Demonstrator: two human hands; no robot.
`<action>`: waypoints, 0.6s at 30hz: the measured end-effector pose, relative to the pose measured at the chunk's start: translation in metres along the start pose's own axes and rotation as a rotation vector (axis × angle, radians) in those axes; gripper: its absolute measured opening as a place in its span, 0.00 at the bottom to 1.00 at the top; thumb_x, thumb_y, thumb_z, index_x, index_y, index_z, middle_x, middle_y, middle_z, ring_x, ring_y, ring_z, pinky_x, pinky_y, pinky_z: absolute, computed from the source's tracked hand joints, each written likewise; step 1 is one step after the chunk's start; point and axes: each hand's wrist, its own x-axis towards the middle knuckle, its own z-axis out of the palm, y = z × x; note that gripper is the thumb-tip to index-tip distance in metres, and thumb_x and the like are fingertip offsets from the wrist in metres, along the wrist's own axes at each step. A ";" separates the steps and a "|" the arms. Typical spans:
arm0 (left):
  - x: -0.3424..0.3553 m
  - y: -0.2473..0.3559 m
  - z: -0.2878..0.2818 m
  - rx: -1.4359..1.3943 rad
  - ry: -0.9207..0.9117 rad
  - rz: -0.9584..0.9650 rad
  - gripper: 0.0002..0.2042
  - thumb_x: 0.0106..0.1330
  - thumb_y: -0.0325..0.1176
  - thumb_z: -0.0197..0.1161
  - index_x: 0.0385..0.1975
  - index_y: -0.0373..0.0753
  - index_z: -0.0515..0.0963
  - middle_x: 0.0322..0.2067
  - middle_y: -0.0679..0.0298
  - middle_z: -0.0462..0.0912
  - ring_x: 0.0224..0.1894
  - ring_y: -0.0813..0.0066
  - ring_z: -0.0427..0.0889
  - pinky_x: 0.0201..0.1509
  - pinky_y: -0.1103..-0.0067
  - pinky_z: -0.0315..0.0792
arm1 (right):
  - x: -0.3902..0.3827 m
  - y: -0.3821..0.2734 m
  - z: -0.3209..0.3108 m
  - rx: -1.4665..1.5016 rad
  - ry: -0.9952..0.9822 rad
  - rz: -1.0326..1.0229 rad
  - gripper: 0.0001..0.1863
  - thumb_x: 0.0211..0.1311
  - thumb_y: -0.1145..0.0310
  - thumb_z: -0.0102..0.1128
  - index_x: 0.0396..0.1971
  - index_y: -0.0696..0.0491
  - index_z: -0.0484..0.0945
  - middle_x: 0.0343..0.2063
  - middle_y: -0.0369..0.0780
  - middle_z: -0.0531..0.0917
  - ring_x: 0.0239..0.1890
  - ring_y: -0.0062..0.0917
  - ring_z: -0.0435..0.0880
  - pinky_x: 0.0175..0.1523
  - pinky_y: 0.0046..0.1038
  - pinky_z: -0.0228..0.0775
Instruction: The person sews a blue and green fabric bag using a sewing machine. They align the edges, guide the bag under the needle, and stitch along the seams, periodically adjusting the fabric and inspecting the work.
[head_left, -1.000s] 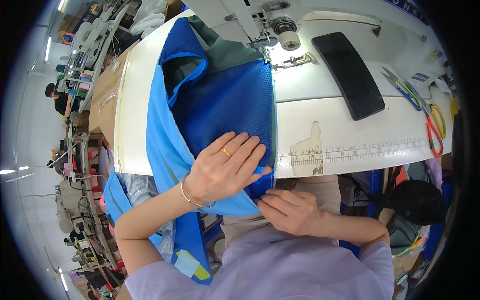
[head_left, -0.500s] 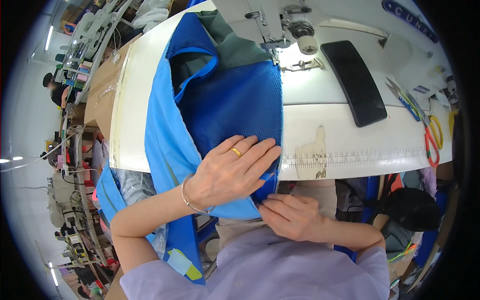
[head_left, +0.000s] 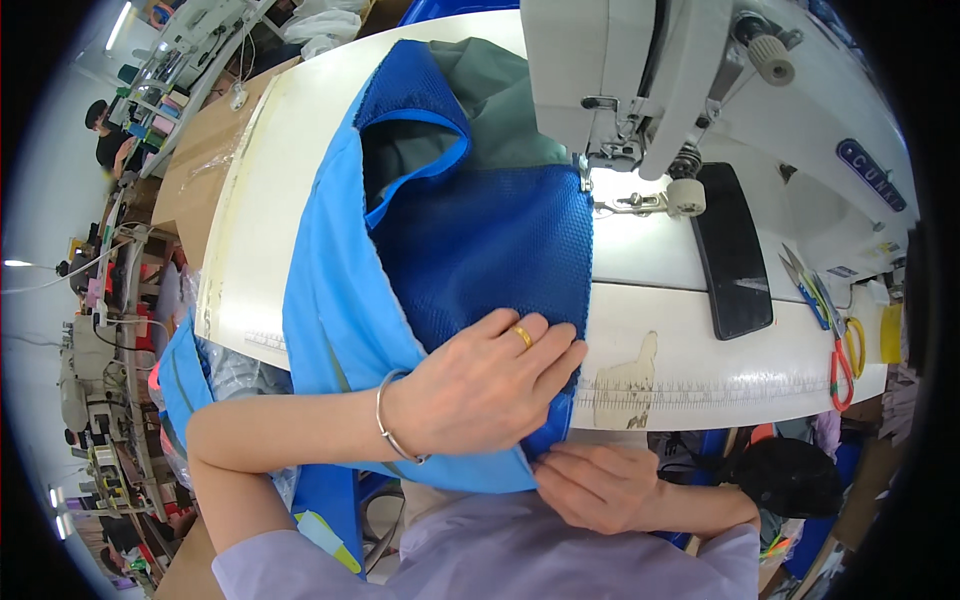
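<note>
A blue fabric piece point(head_left: 490, 240) of dark-blue mesh, light-blue cloth and grey-green cloth lies on the white sewing table. Its upper right edge sits at the presser foot point(head_left: 586, 178) of a white sewing machine point(head_left: 585, 70). My left hand point(head_left: 480, 385) rests on the mesh near that right edge, fingers bent a little and slightly apart; its thumb is mostly hidden. Closer to my body, my right hand point(head_left: 600, 485) pinches the lower corner of the fabric just past the table's front edge. A bound, curved opening shows in the fabric's upper left.
A black phone point(head_left: 735, 260) lies right of the needle area. Scissors point(head_left: 840, 365) with red and yellow handles lie farther right. A ruler strip point(head_left: 720, 393) runs along the table's front. Other machines and a person point(head_left: 110, 140) are at the far left.
The view has shifted, so the machine head shows more and the table sits lower. My left fingers have bent more on the mesh. My right hand still pinches the corner.
</note>
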 end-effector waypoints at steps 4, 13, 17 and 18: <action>0.011 -0.014 0.000 -0.004 0.016 0.002 0.31 0.44 0.33 0.74 0.54 0.33 0.80 0.51 0.57 0.80 0.45 0.62 0.80 0.49 0.70 0.75 | 0.012 0.015 -0.010 -0.021 -0.066 -0.023 0.13 0.53 0.69 0.67 0.40 0.56 0.87 0.38 0.38 0.87 0.42 0.25 0.88 0.39 0.21 0.80; 0.036 -0.046 -0.003 0.037 -0.023 0.026 0.30 0.48 0.35 0.74 0.55 0.37 0.79 0.51 0.59 0.79 0.48 0.61 0.80 0.52 0.68 0.76 | 0.037 0.046 -0.016 0.002 -0.129 -0.002 0.15 0.51 0.70 0.65 0.40 0.57 0.84 0.37 0.39 0.85 0.42 0.25 0.87 0.39 0.23 0.82; 0.048 -0.060 -0.004 0.062 -0.037 0.043 0.30 0.48 0.35 0.74 0.56 0.38 0.79 0.51 0.60 0.79 0.49 0.61 0.80 0.53 0.68 0.76 | 0.045 0.063 -0.020 -0.020 -0.162 -0.057 0.16 0.49 0.70 0.65 0.39 0.58 0.84 0.36 0.38 0.85 0.39 0.25 0.86 0.38 0.23 0.81; 0.052 -0.063 -0.005 0.070 -0.043 0.046 0.30 0.48 0.36 0.73 0.56 0.38 0.79 0.51 0.60 0.79 0.49 0.61 0.80 0.53 0.68 0.76 | 0.047 0.068 -0.020 -0.026 -0.155 -0.066 0.16 0.49 0.70 0.65 0.39 0.58 0.84 0.36 0.38 0.84 0.39 0.25 0.86 0.38 0.22 0.81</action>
